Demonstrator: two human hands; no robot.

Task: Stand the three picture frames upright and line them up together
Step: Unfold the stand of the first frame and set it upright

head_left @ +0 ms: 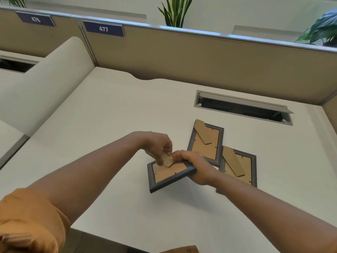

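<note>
Left hand (160, 143) grip pinched on brown cardboard easel flap (167, 159), pulling it out; right hand (196, 168) grip clamped on right edge of dark grey wooden picture frame (168, 173), tilted off white table (109, 125). None upright yet. Two other grey frames (206, 141) (238, 166) face-down, overlapping, just right. Plenty of open table left and near; open cable tray (242, 107) behind.
</note>
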